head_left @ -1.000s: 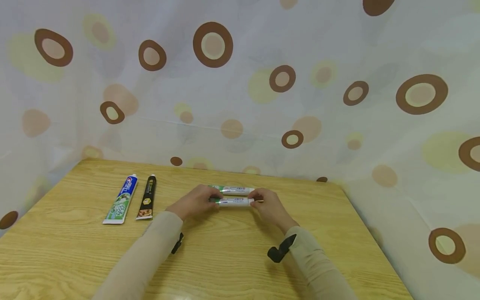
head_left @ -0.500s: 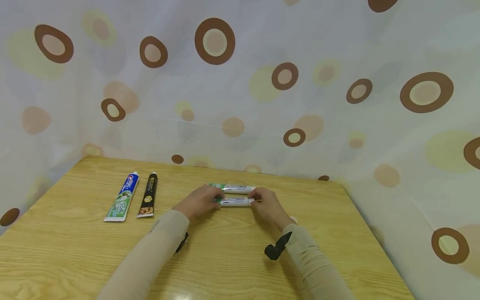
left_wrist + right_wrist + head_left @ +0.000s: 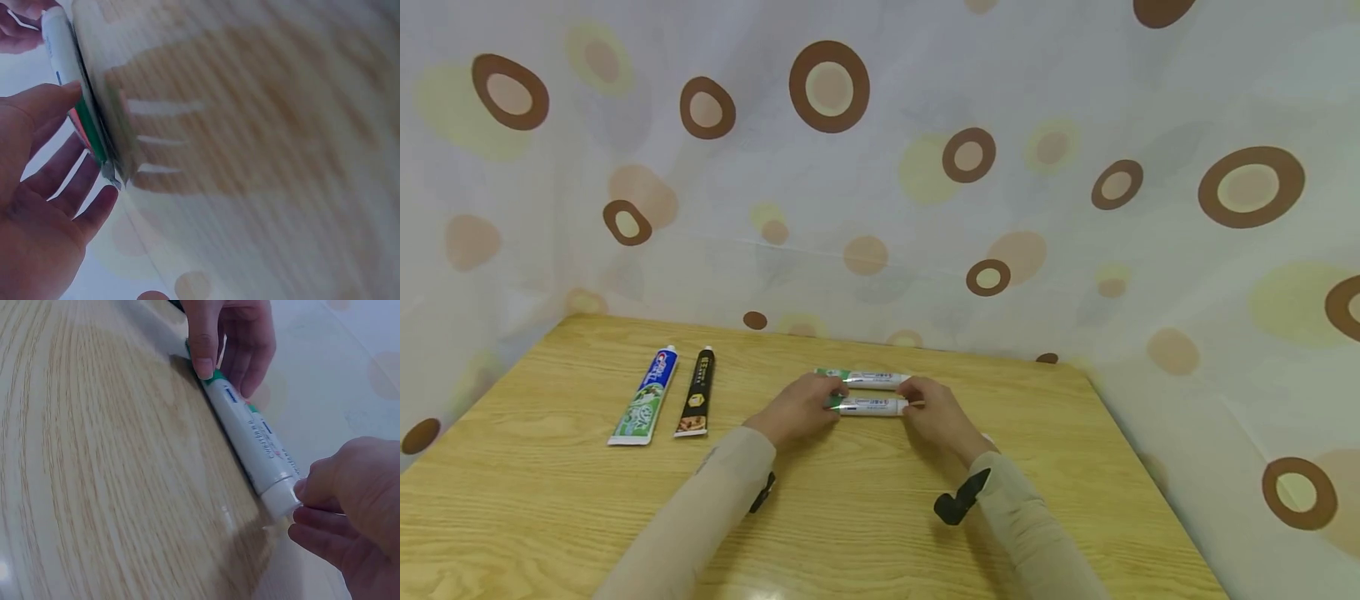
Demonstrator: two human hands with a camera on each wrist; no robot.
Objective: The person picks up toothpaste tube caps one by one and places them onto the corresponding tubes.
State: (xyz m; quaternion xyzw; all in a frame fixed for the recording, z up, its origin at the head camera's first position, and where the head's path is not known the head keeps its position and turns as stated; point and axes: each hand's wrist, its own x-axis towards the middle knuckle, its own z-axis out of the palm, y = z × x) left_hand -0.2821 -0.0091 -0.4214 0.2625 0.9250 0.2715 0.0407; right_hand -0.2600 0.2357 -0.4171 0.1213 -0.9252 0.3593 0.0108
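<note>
A white toothpaste tube with a green end (image 3: 872,407) lies crosswise on the table. My left hand (image 3: 797,407) pinches its green end, thumb on the near side in the right wrist view. At the other end, my right hand (image 3: 938,412) holds the tube by its white cap (image 3: 281,499). Just behind lies a second white and green toothpaste tube (image 3: 876,381), roughly parallel; both hands partly hide its ends in the head view. From the left wrist, the left hand (image 3: 50,169) shows its thumb on the near tube and its other fingers spread beyond.
To the left, a blue and green toothpaste tube (image 3: 643,398) and a black toothpaste tube (image 3: 696,393) lie side by side, caps pointing away. The wooden table (image 3: 850,517) meets a dotted sheet (image 3: 880,200) at its back and right.
The head view has shifted very slightly. Both hands stay on the near toothpaste tube, with hardly any visible movement.
</note>
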